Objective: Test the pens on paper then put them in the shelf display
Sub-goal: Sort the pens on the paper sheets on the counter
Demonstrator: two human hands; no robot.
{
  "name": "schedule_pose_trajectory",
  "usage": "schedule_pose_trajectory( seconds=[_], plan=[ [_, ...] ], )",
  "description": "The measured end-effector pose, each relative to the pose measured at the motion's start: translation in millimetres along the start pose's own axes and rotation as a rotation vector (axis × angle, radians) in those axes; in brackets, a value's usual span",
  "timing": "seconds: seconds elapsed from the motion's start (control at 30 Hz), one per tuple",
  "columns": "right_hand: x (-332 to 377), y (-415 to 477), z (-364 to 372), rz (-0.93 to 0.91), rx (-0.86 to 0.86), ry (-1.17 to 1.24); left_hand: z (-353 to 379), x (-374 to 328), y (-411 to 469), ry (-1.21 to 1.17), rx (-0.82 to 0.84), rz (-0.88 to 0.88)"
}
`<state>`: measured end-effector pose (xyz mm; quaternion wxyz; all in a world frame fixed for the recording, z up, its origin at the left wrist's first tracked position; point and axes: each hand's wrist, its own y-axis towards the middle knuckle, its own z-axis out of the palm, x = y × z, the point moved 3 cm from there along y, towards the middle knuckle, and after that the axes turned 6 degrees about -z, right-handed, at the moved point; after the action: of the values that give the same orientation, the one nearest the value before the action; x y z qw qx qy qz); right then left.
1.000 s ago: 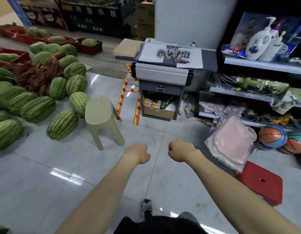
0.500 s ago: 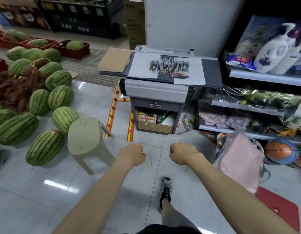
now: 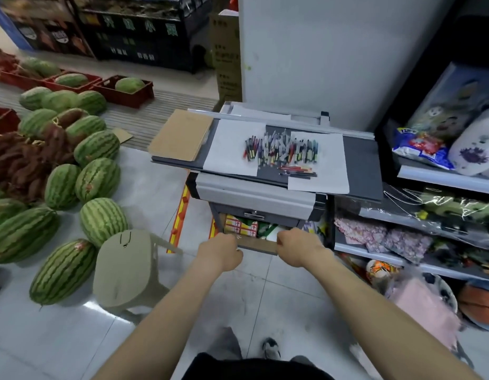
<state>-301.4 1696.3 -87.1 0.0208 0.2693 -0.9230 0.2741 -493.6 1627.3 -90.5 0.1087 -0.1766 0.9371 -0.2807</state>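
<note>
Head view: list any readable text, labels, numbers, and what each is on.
"小": on the black crates, one of four green Chinese characters; the other three are too blurred to read.
Cardboard boxes: dark print, too blurred to read.
Blue snack bag: yellow lettering, too blurred to read.
Red-and-white cartons under the desk: up arrows only, no legible words.
Pens: any print is too small to read.

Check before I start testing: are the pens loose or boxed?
Loose: the pens lie spread in an unpacked heap across the paper sheets on the counter.
</note>
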Motion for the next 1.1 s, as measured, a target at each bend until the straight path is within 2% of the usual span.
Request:
schedule_pose_trajectory(
  seconds=[0.2,0.57,0.83,1.1],
  plan=[
    [-4,72,-39,0.014,-0.012,-0.017,-46,4,67,0.009,-0.006,0.047],
    [17,178,-111,0.061,-0.168,0.012,-142,24,169,0.052,-0.055,0.177],
    [2,224,-134,0.088,-0.17,0.01,-170,11,231,0.039,-0.029,0.219],
    [-43,257,-151,0.066,-0.17,0.056,-187,-24,278,0.08,-0.024,0.182]
  ],
)
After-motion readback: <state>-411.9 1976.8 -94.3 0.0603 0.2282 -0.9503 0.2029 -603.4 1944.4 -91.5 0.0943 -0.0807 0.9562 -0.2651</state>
